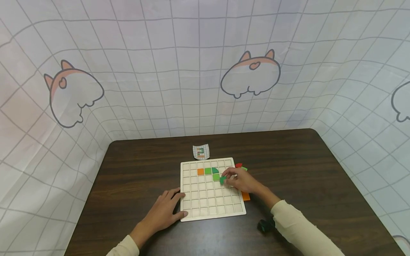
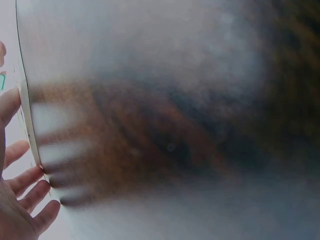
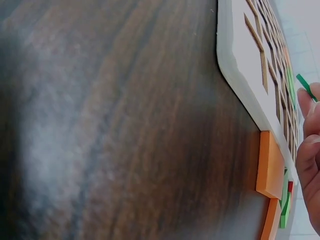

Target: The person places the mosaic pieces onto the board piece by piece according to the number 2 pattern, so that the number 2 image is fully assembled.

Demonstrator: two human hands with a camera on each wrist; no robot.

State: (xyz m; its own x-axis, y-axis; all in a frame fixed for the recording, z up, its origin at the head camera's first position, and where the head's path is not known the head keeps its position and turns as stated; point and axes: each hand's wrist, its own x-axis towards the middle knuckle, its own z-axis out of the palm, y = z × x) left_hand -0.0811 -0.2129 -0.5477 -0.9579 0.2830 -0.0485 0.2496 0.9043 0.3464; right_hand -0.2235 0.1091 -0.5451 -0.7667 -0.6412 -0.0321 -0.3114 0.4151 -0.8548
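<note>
A white gridded board (image 1: 211, 201) lies on the dark wooden table. My right hand (image 1: 241, 180) pinches a dark green piece (image 1: 222, 180) between thumb and fingers, over the board's right half. Close by in the grid sit an orange square tile (image 1: 200, 172), a light green square (image 1: 208, 171), a dark green rounded piece (image 1: 215, 170) and, below that, another light green square (image 1: 216, 177). With fingers spread, my left hand (image 1: 161, 210) rests against the board's left edge, its thumb at the lower left corner. The left wrist view shows these fingertips along the edge.
Orange blocks (image 3: 270, 165) and green and red pieces lie along the board's right side, partly hidden by my right hand in the head view. Behind the board is a small printed card (image 1: 201, 152). A black object (image 1: 264, 226) sits near my right sleeve.
</note>
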